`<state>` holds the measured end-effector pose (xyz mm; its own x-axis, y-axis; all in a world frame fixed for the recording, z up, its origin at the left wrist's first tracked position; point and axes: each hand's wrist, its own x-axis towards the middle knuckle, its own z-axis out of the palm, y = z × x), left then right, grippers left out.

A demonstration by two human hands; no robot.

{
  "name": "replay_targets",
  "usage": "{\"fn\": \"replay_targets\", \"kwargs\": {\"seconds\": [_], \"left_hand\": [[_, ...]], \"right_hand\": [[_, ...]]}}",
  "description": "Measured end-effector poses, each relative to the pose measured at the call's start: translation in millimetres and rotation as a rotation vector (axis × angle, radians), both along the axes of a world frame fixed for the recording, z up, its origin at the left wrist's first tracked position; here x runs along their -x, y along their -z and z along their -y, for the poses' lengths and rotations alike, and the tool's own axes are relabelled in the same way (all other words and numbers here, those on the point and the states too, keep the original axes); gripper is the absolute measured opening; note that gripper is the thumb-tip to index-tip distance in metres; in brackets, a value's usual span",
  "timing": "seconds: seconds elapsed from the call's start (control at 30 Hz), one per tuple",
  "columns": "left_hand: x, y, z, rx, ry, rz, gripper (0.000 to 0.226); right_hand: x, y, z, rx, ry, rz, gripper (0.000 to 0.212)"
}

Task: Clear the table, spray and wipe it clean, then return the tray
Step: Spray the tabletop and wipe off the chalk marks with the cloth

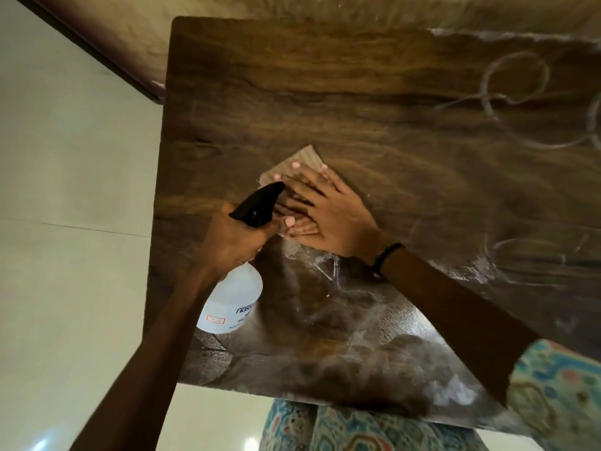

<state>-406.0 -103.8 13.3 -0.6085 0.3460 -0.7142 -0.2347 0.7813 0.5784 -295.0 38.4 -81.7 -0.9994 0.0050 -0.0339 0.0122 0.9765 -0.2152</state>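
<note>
Wiping step in hand, table [357, 92] apparently cleared. One right hand [328, 216], fingers straight and spread, presses one folded cloth [305, 159] flat at frame centre. One left hand [232, 237], at 8 o'clock of it, fingers curled round one spray bottle [232, 301]. Several white ring marks [514, 76] at 2 o'clock; next pass likely goes there. Tray: none visible.

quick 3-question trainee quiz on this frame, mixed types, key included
1. True or false: the left hand grips the spray bottle.
2. The right hand presses on: A) a sponge B) a cloth C) a tray
3. Fill in: white ring marks show on the table's far ____ side.

Key: 1 true; 2 B; 3 right
</note>
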Motion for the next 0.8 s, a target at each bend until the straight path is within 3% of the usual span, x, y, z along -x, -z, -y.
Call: {"fn": "replay_targets", "kwargs": {"seconds": [0.17, 0.23, 0.33, 0.57, 0.8], "left_hand": [[-12, 0, 1, -0.005, 0.045, 0.008, 0.038], [-19, 1, 2, 0.007, 0.095, 0.024, 0.038], [-36, 2, 3, -0.002, 0.141, 0.057, 0.014], [-77, 3, 10, -0.009, 0.202, -0.014, 0.023], [-78, -1, 31, 0.01, 0.153, 0.056, 0.018]], "right_hand": [[-49, -2, -75, -0.013, 0.271, 0.04, 0.072], [-45, -4, -95, -0.016, 0.462, 0.077, 0.075], [-29, -6, -98, -0.002, 0.625, 0.109, 0.076], [-31, -8, -100, 0.007, 0.602, 0.147, 0.078], [-33, -11, -100, 0.022, 0.578, 0.169, 0.081]]}}
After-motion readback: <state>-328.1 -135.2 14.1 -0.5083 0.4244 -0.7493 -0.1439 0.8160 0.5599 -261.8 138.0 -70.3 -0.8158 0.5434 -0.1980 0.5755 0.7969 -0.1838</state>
